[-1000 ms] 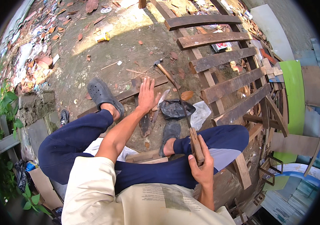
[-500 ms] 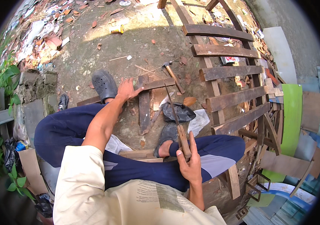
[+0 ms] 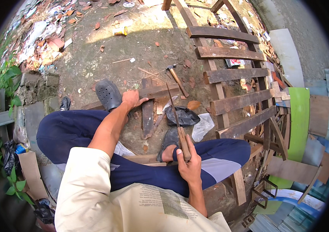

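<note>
My left hand [image 3: 131, 99] grips a dark wooden plank [image 3: 160, 91], with its fingers curled over the far edge. The plank's left end runs under my left foot in a grey clog [image 3: 108, 94], and a shorter board [image 3: 147, 118] lies crosswise beneath it. In my right hand [image 3: 190, 166] is a handsaw [image 3: 177, 123], held by its wooden handle. The narrow blade slants up and away, its tip overlapping the plank's right part in view; whether it touches cannot be made out.
A hammer [image 3: 177, 80] lies just beyond the plank's right end. Near my right clog [image 3: 169, 144] are a black plastic bag [image 3: 182, 116] and a clear one [image 3: 203, 127]. To the right stands a slatted wooden frame [image 3: 242, 103]. Concrete blocks [image 3: 39, 91] sit at left.
My left hand has gone from spread fingers on top of the plank to a curled grip. The saw and my right hand have shifted slightly left, the blade now more upright.
</note>
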`<state>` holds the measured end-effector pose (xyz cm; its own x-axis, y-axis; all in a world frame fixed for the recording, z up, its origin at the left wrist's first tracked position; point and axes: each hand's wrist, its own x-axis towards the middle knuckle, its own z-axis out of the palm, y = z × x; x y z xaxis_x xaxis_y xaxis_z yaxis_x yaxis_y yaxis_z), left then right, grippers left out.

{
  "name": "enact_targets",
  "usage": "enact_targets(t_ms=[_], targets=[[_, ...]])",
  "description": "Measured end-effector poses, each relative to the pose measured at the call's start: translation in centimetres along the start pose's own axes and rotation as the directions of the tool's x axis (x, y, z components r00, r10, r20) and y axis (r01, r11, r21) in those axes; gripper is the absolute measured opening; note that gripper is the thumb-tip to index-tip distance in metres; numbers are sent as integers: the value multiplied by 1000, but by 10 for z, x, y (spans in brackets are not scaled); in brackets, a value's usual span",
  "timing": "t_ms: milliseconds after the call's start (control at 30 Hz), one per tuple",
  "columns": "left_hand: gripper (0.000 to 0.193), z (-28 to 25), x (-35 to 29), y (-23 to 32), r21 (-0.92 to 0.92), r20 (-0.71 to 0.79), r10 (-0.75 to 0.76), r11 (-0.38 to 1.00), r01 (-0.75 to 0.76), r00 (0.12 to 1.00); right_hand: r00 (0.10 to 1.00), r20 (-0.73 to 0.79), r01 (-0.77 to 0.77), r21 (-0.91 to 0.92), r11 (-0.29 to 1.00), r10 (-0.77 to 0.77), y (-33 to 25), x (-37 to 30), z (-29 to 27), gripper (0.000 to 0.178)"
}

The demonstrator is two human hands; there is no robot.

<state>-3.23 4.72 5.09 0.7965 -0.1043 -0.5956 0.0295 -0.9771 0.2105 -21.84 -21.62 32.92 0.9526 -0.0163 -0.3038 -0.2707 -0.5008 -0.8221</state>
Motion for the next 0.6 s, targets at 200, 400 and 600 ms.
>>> enact_targets(t_ms=[200,400,600], targets=[[96,10,3,-6,30,-119,10,1000,-6,993,1000,26,-3,-26,1000,4,1,3,4,56],[104,10,5,-9,18,-124,19,1000,-16,992,994,19,110,-106,988,-109,4,6,17,59],[119,21,11,-10,-43,-31,13,999,-14,999,997,33,74,-133,988,-71,-7,2,32,61]])
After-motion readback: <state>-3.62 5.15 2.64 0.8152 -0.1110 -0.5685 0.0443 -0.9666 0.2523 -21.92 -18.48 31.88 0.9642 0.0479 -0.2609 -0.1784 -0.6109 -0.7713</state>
